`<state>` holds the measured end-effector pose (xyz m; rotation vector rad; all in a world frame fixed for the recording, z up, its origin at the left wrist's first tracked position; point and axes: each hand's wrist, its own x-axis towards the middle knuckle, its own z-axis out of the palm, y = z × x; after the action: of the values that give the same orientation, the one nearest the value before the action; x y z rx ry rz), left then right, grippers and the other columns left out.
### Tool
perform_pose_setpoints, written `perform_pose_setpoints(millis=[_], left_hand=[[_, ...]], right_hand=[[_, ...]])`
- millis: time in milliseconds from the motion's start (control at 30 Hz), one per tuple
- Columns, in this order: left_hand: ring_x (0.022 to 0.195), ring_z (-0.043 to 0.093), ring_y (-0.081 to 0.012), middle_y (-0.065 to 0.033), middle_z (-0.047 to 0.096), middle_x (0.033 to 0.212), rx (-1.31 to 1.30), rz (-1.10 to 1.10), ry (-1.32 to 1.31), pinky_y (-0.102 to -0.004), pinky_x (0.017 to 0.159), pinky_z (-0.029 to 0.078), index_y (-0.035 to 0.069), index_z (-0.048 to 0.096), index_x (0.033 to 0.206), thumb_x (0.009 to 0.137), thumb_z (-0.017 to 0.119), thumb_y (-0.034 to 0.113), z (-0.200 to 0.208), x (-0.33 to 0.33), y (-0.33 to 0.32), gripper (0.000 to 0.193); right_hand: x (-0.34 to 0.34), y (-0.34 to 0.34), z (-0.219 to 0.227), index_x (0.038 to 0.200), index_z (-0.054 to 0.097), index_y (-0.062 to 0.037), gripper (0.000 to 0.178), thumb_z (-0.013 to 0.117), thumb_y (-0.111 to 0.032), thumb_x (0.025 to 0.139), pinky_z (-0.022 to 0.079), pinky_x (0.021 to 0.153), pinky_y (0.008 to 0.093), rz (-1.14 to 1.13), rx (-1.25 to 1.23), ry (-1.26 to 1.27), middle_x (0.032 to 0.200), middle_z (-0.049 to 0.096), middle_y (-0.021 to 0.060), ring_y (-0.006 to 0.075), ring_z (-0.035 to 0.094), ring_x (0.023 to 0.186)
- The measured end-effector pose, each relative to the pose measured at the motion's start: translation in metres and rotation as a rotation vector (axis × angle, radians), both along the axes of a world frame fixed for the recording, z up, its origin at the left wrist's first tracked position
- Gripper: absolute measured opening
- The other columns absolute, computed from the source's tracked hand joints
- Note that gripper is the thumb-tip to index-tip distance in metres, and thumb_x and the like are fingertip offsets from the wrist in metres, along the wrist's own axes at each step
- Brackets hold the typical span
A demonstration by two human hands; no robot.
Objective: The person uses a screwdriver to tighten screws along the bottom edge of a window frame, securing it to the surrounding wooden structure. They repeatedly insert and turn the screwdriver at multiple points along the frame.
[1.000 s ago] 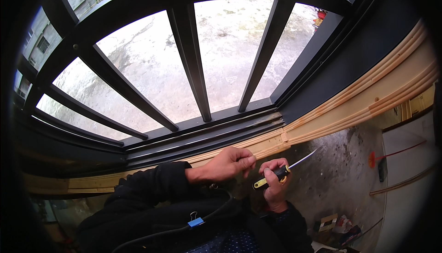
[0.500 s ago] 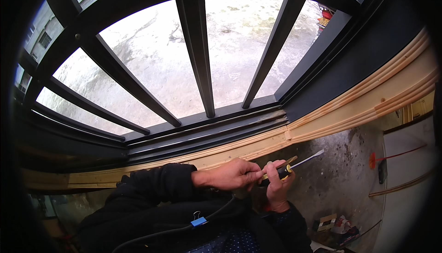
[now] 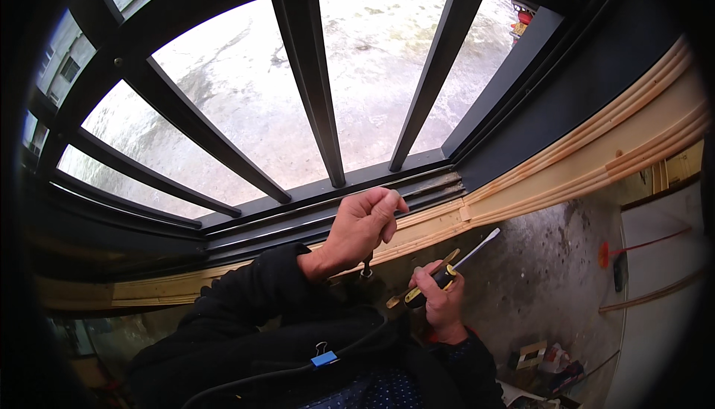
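Observation:
My right hand is wrapped round a screwdriver with a black-and-yellow handle, its bright flat blade pointing up and to the right. A thin brownish-yellow strip runs beside the handle in the same hand; I cannot tell its kind. Over the wooden sill, near the dark window track, my left hand is raised with its fingers curled in a pinch. Whatever it may hold is hidden. Just below that hand shows a small dark piece with a shiny end.
Black metal bars cross the window ahead. To the right, a red object with a long thin handle is by a pale panel. Small boxes and bags lie at lower right. A blue binder clip grips a cable on my front.
My left hand has parted from the screwdriver and moved up and left, over the sill. The right hand, still round the screwdriver, has shifted slightly left and down.

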<state>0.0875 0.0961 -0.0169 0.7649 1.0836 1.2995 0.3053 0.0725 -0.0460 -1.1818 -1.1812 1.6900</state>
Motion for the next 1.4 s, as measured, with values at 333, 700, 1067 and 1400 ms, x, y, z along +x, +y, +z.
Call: perform_pose_setpoints(millis=[333,700,1067,1400], left_hand=[[0.072,0.064,-0.0202,-0.0122,0.07,0.081,0.049,-0.739,0.565,-0.0363,0.068,0.052,0.001,0.073,0.105,0.106,0.065,0.039,0.001,0.0,-0.022,0.039],[0.067,0.061,-0.023,-0.0154,0.065,0.074,0.101,-0.714,0.542,-0.0377,0.065,0.05,0.001,0.073,0.101,0.106,0.066,0.034,-0.011,0.003,-0.03,0.034],[0.073,0.069,-0.0284,-0.0169,0.07,0.082,0.282,-0.569,0.81,-0.0395,0.067,0.054,0.002,0.073,0.103,0.105,0.064,0.037,-0.006,-0.005,-0.02,0.035],[0.083,0.073,-0.0194,-0.0125,0.077,0.095,0.251,-0.505,0.481,-0.0322,0.073,0.057,0.003,0.077,0.112,0.098,0.073,0.014,0.002,-0.005,-0.019,0.018]], right_hand=[[-0.006,0.011,0.002,0.085,0.069,-0.0017,0.012,0.072,-0.007,0.095,0.049,0.066,0.0247,-0.108,0.045,0.042,0.075,0.07,0.002,0.0076,0.062,0.069],[-0.014,0.01,-0.004,0.089,0.068,-0.002,0.01,0.074,-0.008,0.095,0.05,0.069,0.0254,-0.144,0.061,0.066,0.08,0.07,0.0026,0.0092,0.063,0.072],[0.001,0.016,0.001,0.08,0.067,-0.0037,0.015,0.078,-0.008,0.089,0.048,0.059,0.028,-0.044,0.368,-0.23,0.068,0.064,0.001,0.0092,0.06,0.062],[-0.013,0.011,0.005,0.078,0.067,-0.0056,0.02,0.085,-0.015,0.079,0.052,0.056,0.0408,0.268,0.659,-0.462,0.071,0.065,0.0153,0.0364,0.067,0.064]])
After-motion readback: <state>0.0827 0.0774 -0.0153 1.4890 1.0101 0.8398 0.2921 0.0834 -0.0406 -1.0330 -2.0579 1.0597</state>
